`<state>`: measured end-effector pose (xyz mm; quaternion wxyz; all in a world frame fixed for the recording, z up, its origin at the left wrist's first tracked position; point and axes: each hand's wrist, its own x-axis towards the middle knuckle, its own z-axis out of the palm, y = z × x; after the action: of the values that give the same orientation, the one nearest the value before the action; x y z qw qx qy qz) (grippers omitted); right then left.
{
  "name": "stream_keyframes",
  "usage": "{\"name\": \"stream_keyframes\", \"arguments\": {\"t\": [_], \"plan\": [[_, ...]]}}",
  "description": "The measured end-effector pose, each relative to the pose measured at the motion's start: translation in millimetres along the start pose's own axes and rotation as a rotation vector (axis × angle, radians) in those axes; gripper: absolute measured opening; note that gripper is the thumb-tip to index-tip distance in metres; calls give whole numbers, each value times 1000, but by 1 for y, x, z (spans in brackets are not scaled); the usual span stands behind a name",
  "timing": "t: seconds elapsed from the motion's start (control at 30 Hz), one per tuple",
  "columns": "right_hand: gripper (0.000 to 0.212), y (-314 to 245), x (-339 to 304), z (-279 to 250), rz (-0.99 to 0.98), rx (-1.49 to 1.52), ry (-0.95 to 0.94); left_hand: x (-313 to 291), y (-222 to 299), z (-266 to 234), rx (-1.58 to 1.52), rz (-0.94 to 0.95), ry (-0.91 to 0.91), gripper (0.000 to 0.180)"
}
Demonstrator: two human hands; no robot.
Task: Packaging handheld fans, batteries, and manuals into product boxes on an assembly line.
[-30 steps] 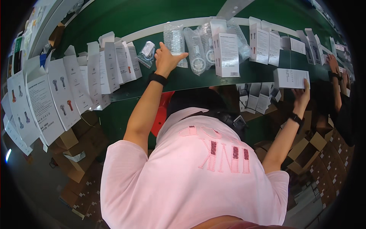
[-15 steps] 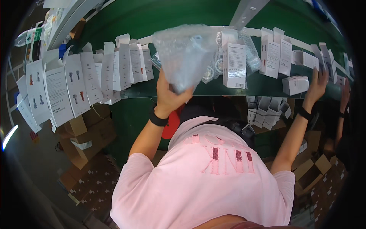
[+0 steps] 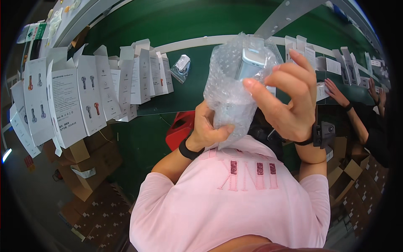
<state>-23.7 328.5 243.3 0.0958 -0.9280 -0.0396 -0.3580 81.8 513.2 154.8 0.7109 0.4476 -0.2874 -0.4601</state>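
A clear bubble-wrap bag [image 3: 226, 80] is tilted in front of my chest, and the rounded end of a light-blue device [image 3: 253, 59] shows at its upper part. My left hand [image 3: 212, 129] is closed around the lower part of the bag. Beside the bag's upper right, my right hand [image 3: 289, 98] has its fingers spread and holds nothing. Its thumb and fingertips are close to the bag; whether they touch it I cannot tell. The rest of the device is blurred behind the plastic.
A row of open white boxes [image 3: 63, 105] stands along the left of the green table [image 3: 168, 23]. A small bagged cable [image 3: 181, 69] lies behind the bag. More white boxes [image 3: 348, 65] stand at the right, near another person's hand [image 3: 337, 92]. A metal post [image 3: 289, 17] rises behind.
My left hand has brought the bag lower and nearer my chest, and the device now shows. My right hand has moved left from the right-hand boxes to beside the bag.
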Motion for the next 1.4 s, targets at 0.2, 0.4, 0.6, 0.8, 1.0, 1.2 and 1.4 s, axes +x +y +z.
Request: {"name": "stream_keyframes", "arguments": {"t": [0.2,0.4,0.6,0.8,1.0,1.2,1.4], "plan": [[94,20,-27,29,742,1230,493,-5,-11,-3,-191,-216,-39,74],[61,28,-129,32,449,2314,110,27,-45,42,-277,-727,-592,70],[21,80,-212,-36,1565,1686,667,144,-96,50,1138,-269,19,115],[20,101,-249,-48,1689,1656,782,178,-181,57,1266,-420,246,101],[40,114,-262,-40,1627,1717,173,163,-102,59,504,-677,83,74],[46,96,-226,39,1459,1548,-171,162,-103,41,-144,-1180,59,59],[39,93,-211,45,1595,1629,-251,175,-98,39,-125,-1260,11,62]]}}
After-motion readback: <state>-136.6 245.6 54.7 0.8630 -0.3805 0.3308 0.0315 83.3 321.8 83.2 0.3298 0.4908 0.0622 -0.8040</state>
